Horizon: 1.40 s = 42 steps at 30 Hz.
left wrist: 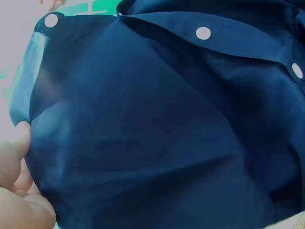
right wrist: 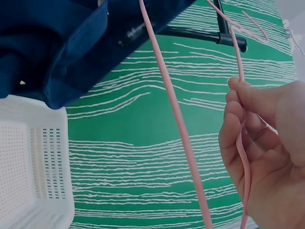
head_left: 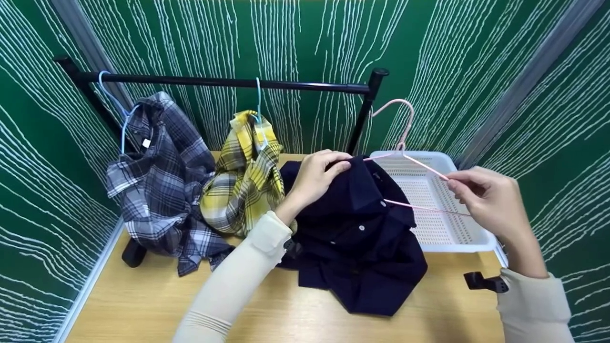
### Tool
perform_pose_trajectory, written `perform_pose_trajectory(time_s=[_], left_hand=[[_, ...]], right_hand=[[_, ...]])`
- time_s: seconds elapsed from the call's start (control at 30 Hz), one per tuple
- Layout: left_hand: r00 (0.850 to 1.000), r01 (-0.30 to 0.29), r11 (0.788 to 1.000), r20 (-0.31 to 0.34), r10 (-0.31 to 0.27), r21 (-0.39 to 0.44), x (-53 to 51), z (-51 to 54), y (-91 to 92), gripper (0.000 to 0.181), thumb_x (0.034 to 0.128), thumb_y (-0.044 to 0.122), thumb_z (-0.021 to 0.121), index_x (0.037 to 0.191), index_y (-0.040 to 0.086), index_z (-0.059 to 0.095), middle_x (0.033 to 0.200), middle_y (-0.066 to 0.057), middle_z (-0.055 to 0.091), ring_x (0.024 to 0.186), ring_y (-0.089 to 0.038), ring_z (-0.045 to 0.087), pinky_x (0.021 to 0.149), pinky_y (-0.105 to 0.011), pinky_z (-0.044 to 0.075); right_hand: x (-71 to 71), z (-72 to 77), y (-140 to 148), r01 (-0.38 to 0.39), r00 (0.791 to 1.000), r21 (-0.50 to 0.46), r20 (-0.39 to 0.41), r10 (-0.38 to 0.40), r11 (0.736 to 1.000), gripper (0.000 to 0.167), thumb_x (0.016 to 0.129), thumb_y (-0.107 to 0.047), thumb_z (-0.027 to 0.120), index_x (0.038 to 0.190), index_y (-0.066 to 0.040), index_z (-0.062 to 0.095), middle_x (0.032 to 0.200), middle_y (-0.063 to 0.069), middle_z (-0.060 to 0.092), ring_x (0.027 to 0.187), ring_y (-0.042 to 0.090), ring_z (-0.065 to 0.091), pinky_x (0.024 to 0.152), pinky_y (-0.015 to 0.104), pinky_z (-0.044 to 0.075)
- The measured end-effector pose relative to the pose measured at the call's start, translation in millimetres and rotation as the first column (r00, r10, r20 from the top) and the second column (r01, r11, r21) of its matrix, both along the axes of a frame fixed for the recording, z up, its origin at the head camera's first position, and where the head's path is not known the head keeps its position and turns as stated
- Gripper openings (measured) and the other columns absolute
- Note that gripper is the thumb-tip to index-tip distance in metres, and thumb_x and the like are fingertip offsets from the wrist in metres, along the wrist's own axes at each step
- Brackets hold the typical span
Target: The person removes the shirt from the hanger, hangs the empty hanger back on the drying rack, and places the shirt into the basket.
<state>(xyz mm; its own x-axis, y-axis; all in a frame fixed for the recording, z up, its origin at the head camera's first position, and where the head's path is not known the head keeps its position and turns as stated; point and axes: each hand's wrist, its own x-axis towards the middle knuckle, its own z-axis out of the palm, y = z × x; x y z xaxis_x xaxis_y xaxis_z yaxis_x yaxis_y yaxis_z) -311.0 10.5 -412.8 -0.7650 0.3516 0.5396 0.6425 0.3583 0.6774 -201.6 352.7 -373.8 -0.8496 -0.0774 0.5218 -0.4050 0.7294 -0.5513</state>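
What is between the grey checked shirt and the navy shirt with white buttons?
In the head view, a yellow checked shirt on a blue hanger hangs between the grey shirt and the navy shirt.

Read clockwise bearings from the head view's centre. Found rail [head_left: 224, 82] running from ten to one o'clock. Noted first shirt [head_left: 157, 200] at nine, hung from the rail by first hanger [head_left: 126, 114]; second shirt [head_left: 224, 200] also at nine, nearer centre, on second hanger [head_left: 259, 97]. Recorded third shirt [head_left: 362, 257] at five, with third hanger [head_left: 401, 146] partly inside, extending towards three. Located basket [head_left: 433, 233] on table [head_left: 267, 309] between three and four, partly behind third shirt. Observed left hand [head_left: 314, 178] at centre, on third shirt; right hand [head_left: 491, 200] at three, on third hanger.
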Motion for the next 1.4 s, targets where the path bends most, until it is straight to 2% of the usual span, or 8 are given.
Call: perform_pose_trajectory(time_s=[0.1,0.3,0.57,0.8,1.0,1.23,1.4], left_hand=[[1.000,-0.015,1.000,-0.009,0.015,-0.008,0.3,-1.6,-2.6,0.022,0.1018,0.025,0.072,0.116,0.013,0.082,0.110,-0.001,0.079,0.106,-0.014,0.072,0.098,-0.026,0.052],[0.996,-0.086,0.996,0.007,0.086,-0.015,2.5,-8.1,-8.0,0.023,0.1019,0.025,0.071,0.119,0.013,0.082,0.111,-0.003,0.079,0.108,-0.017,0.073,0.098,-0.031,0.052],[0.985,-0.166,0.985,0.042,0.165,0.042,6.1,-21.3,-8.1,0.020,0.1025,0.024,0.071,0.114,0.012,0.082,0.118,-0.002,0.079,0.115,-0.017,0.073,0.104,-0.030,0.052],[0.965,-0.256,0.960,0.081,0.248,0.113,8.9,-34.5,-8.1,0.020,0.1016,0.023,0.073,0.114,0.011,0.083,0.115,-0.004,0.080,0.112,-0.018,0.074,0.102,-0.031,0.053],[0.946,-0.317,0.937,0.115,0.302,0.147,8.9,-51.7,-10.1,0.019,0.1016,0.019,0.073,0.114,0.008,0.082,0.113,-0.006,0.080,0.110,-0.021,0.075,0.100,-0.034,0.055],[0.930,-0.354,0.926,0.157,0.333,0.133,11.0,-66.3,-13.6,0.017,0.1016,0.016,0.073,0.114,0.009,0.082,0.114,-0.005,0.080,0.112,-0.020,0.074,0.100,-0.033,0.055],[0.917,-0.384,0.919,0.151,0.368,0.093,10.7,-73.6,-16.2,0.017,0.1014,0.017,0.073,0.113,0.011,0.083,0.113,-0.004,0.080,0.111,-0.021,0.075,0.100,-0.035,0.055]], right_hand=[[3.1,1.6,4.4,0.022,1.000,-0.006,0.013,-0.022,1.000,0.014,0.097,-0.004,0.077,0.108,-0.008,0.083,0.090,-0.003,0.069,0.068,0.007,0.057,0.062,0.009,0.048],[6.3,2.0,13.2,0.042,0.999,-0.003,-0.020,-0.042,0.999,0.016,0.096,-0.002,0.077,0.108,-0.010,0.084,0.088,-0.004,0.069,0.068,0.007,0.054,0.060,0.009,0.044],[12.0,0.8,21.9,0.073,0.997,0.007,-0.002,-0.073,0.997,0.015,0.097,-0.004,0.077,0.109,-0.010,0.084,0.096,-0.017,0.070,0.076,0.005,0.056,0.065,0.007,0.045],[16.8,-0.1,30.4,0.115,0.993,0.011,0.038,-0.115,0.993,0.014,0.098,-0.012,0.077,0.111,-0.011,0.084,0.098,-0.018,0.070,0.078,0.006,0.057,0.068,0.007,0.048],[20.0,-1.2,41.7,0.173,0.982,0.026,0.068,-0.175,0.985,0.017,0.098,-0.016,0.078,0.114,-0.010,0.082,0.097,-0.016,0.069,0.072,0.007,0.058,0.066,0.007,0.050],[20.2,0.8,42.4,0.188,0.980,0.033,0.062,-0.189,0.982,0.019,0.099,-0.016,0.077,0.115,-0.006,0.081,0.095,-0.017,0.066,0.072,0.005,0.058,0.066,0.007,0.049],[20.0,2.1,42.1,0.203,0.977,0.024,0.058,-0.204,0.979,0.020,0.098,-0.017,0.078,0.115,-0.006,0.081,0.094,-0.020,0.065,0.072,0.004,0.056,0.065,0.006,0.049]])
